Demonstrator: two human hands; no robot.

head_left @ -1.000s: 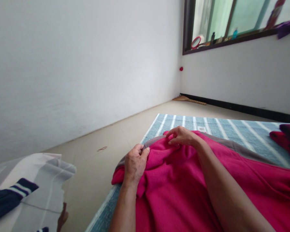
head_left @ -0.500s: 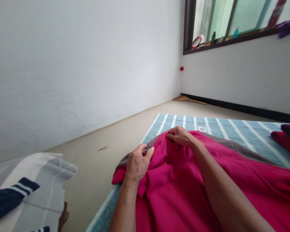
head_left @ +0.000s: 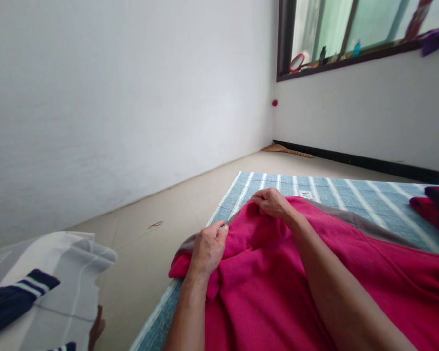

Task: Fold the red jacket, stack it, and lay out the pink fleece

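Note:
A bright pink garment (head_left: 263,287) with a grey edge or underside lies spread over a blue-and-white striped sheet (head_left: 270,181). Its exact kind I cannot make out. My left hand (head_left: 208,246) is closed on its far left edge, thumb on top. Farther along the same edge, my right hand (head_left: 270,202) pinches the cloth with its fingertips tucked under. Between the two hands the edge runs fairly straight. The garment's near part runs out of the frame at the bottom and right.
Folded dark red clothes (head_left: 433,209) lie at the right. At the lower left, a navy garment with white stripes (head_left: 18,297) rests on a grey-and-white cloth (head_left: 69,273). A small loop (head_left: 155,224) and a broom-like thing (head_left: 289,150) are on the floor. Walls stand behind.
My left hand has closed more firmly on the edge, its thumb now drawn in. The cloth between my hands has been pulled straighter and smoother. My right hand has barely moved.

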